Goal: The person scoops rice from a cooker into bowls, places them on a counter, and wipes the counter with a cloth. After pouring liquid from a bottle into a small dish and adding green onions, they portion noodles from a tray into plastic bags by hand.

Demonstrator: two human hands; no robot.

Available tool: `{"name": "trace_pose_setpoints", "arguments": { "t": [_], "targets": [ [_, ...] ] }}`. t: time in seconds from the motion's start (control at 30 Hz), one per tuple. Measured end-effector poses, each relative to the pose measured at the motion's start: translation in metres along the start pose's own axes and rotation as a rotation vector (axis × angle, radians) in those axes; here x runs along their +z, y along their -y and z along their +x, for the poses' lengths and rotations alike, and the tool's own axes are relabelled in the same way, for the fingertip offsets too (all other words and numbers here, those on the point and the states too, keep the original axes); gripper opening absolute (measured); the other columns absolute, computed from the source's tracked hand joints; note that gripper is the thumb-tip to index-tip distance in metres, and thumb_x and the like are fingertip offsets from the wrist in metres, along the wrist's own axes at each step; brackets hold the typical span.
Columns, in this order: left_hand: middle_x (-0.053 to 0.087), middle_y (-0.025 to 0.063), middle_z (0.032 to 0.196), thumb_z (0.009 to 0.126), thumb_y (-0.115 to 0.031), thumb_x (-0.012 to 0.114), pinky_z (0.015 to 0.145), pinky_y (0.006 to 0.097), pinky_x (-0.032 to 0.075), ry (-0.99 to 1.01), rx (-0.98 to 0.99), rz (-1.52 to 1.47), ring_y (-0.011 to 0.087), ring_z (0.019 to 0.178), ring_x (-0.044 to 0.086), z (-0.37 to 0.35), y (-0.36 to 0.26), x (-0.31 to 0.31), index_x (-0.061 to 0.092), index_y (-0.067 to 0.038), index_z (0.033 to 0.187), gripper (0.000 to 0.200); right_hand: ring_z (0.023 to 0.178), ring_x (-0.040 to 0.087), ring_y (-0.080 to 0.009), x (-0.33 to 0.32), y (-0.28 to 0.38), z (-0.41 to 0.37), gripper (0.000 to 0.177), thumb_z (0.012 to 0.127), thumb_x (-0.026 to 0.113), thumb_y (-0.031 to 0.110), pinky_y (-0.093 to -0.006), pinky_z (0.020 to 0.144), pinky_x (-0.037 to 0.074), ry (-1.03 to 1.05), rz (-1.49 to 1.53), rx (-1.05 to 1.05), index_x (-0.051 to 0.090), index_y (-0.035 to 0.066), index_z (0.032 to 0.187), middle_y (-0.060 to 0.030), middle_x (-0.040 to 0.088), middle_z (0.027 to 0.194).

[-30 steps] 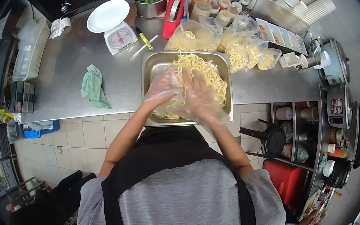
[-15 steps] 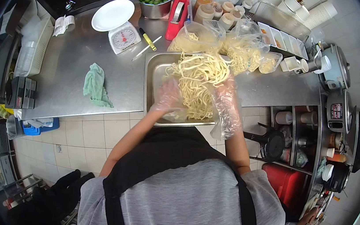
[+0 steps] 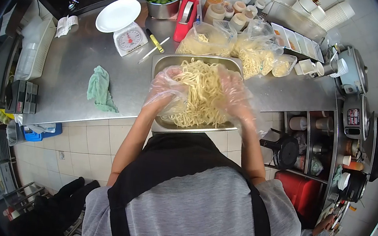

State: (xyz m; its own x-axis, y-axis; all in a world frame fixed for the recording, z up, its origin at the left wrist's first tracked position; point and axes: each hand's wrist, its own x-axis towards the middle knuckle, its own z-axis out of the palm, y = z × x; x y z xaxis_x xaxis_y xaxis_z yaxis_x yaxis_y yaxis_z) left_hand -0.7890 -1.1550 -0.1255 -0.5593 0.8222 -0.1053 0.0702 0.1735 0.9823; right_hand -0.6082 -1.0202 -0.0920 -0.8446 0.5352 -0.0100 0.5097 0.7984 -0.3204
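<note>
Pale noodles [image 3: 198, 93] fill much of a rectangular steel tray [image 3: 158, 59] at the counter's front edge. My left hand [image 3: 167, 85], in a clear plastic glove, is at the left side of the noodles, its fingers curled round some of them. At the right side, my right hand [image 3: 233, 92], also gloved, is blurred by motion against the noodles, its fingers hard to make out. Behind the tray are plastic bags of noodles [image 3: 252, 62].
A kitchen scale [image 3: 130, 40], a green cloth [image 3: 101, 88], a yellow cutter [image 3: 155, 41], a red tape dispenser [image 3: 185, 19], a bowl of limes [image 3: 162, 4] and sauce bottles [image 3: 215, 14] stand on the counter. Another person's arm [image 3: 323, 225] shows at lower right.
The lifted noodles have come down into the tray. My left hand has moved up and left, and my right hand has shifted slightly within the tray area.
</note>
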Motion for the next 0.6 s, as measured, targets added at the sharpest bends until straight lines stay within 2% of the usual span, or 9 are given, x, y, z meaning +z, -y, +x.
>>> {"name": "trace_pose_setpoints", "arguments": {
  "t": [0.1,0.2,0.3,0.33,0.4,0.47,0.5,0.57,0.6],
  "targets": [
    [0.063,0.0086,0.102,0.071,-0.012,0.074,0.081,0.0292,0.048,0.04,-0.018,-0.103,0.0164,0.09,0.06,0.006,0.003,-0.004,0.06,-0.002,0.11,0.043,0.13,0.031,-0.0389,0.019,0.015,0.01,0.076,0.074,0.069,0.034,-0.0449,0.107,0.03,0.005,0.071,-0.185,0.035,0.018,0.14,-0.0218,0.03,0.143],
    [0.061,0.0091,0.106,0.07,-0.011,0.076,0.085,0.0285,0.047,-0.001,0.192,0.104,0.0167,0.096,0.058,0.008,0.008,-0.011,0.055,-0.002,0.116,0.051,0.129,0.036,-0.0339,0.057,0.021,0.02,0.069,0.073,0.071,0.029,-0.044,0.103,0.032,-0.004,-0.228,-0.049,0.043,0.018,0.134,-0.0236,0.04,0.136],
    [0.061,0.0119,0.107,0.07,-0.01,0.073,0.086,0.031,0.047,-0.078,0.398,0.368,0.0218,0.095,0.06,-0.001,0.006,-0.006,0.054,-0.005,0.12,0.054,0.118,0.047,-0.0321,0.044,0.003,0.03,0.052,0.073,0.07,0.014,-0.0399,0.097,0.04,0.027,0.136,-0.023,0.052,0.013,0.121,-0.0162,0.046,0.131],
    [0.06,0.0128,0.106,0.069,-0.009,0.071,0.086,0.0321,0.047,-0.098,0.447,0.449,0.0235,0.094,0.06,-0.004,0.004,-0.006,0.054,-0.006,0.121,0.055,0.109,0.054,-0.0275,0.049,-0.002,0.032,0.041,0.071,0.07,0.009,-0.0359,0.092,0.043,-0.179,0.379,-0.145,0.058,0.01,0.11,-0.0126,0.057,0.118],
    [0.06,0.0153,0.107,0.067,-0.011,0.072,0.085,0.0341,0.048,-0.176,0.563,0.934,0.0269,0.093,0.06,0.009,0.087,0.013,0.051,-0.007,0.124,0.061,0.102,0.057,-0.0241,0.026,0.003,0.038,0.034,0.069,0.072,0.007,-0.0336,0.089,0.045,-0.089,0.58,-0.163,0.062,0.008,0.101,-0.0103,0.061,0.108],
    [0.061,0.0157,0.101,0.067,-0.015,0.073,0.08,0.0363,0.049,-0.118,0.502,0.649,0.0286,0.088,0.062,0.002,0.082,0.022,0.055,-0.006,0.119,0.056,0.09,0.061,-0.0182,-0.01,0.025,0.039,0.024,0.066,0.075,0.004,-0.0302,0.084,0.046,-0.086,0.71,-0.195,0.065,0.004,0.088,-0.0058,0.066,0.091],
    [0.062,0.0159,0.098,0.066,-0.018,0.074,0.078,0.0374,0.049,-0.096,0.472,0.507,0.0295,0.086,0.062,-0.002,0.079,0.026,0.057,-0.006,0.116,0.053,0.09,0.062,-0.0178,-0.019,0.03,0.039,0.024,0.066,0.075,0.005,-0.0298,0.084,0.046,-0.11,0.701,-0.199,0.065,0.003,0.087,-0.0056,0.066,0.09],
    [0.063,0.0157,0.094,0.067,-0.02,0.074,0.075,0.0386,0.049,0.015,0.392,0.587,0.03,0.085,0.063,0.003,0.092,0.027,0.061,-0.006,0.109,0.047,0.088,0.062,-0.0171,-0.031,0.035,0.037,0.025,0.066,0.077,0.006,-0.0292,0.082,0.046,-0.164,0.683,-0.206,0.065,0.002,0.087,-0.0051,0.066,0.09],
    [0.065,0.0145,0.091,0.068,-0.023,0.075,0.076,0.0393,0.049,-0.029,0.364,0.351,0.0306,0.086,0.062,0.0,0.085,0.029,0.063,-0.006,0.102,0.04,0.089,0.062,-0.0167,-0.031,0.035,0.036,0.021,0.071,0.074,0.01,-0.0294,0.081,0.046,-0.193,0.663,-0.239,0.064,0.002,0.088,-0.0064,0.066,0.09]
  ]
}}
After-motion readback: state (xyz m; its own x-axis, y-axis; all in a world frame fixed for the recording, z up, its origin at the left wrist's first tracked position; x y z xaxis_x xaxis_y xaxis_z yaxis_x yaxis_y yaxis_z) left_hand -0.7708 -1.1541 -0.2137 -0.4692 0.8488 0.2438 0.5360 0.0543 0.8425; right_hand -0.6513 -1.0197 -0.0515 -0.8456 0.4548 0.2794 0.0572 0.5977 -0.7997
